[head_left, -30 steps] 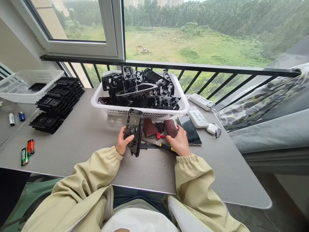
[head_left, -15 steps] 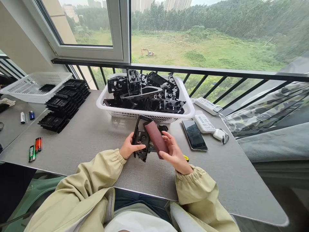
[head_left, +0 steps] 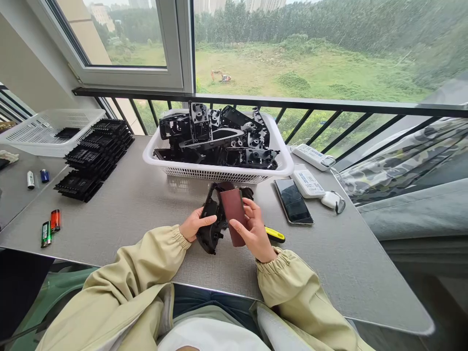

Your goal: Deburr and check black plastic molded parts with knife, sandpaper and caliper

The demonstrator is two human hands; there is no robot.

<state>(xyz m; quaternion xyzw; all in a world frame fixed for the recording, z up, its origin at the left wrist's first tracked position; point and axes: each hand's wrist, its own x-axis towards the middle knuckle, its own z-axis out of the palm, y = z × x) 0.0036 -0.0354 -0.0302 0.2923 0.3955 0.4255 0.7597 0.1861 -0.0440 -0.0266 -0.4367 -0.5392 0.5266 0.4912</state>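
Note:
My left hand (head_left: 197,224) grips a black plastic part (head_left: 209,236) at its left side, the thumb pressed on its face. The part is tilted above the table, and its far right side is partly hidden. Between thumb and fingers, my right hand (head_left: 255,229) holds a flat reddish-brown piece of sandpaper (head_left: 233,214), upright just right of the part. Whether the two touch, I cannot tell. A yellow and black handle (head_left: 275,235) lies on the table beside my right hand; its other end is hidden.
A white basket (head_left: 219,171) heaped with black plastic parts stands by the railing. Stacked black trays (head_left: 91,156) and another white basket (head_left: 32,129) are at left, near several batteries (head_left: 46,234). A phone (head_left: 293,202), white boxes (head_left: 309,181) and an earbud case (head_left: 332,201) lie at right.
The black part has turned in my left hand and sits lower. The sandpaper has swung more upright, with my right hand shifted slightly left. More of the yellow handle shows.

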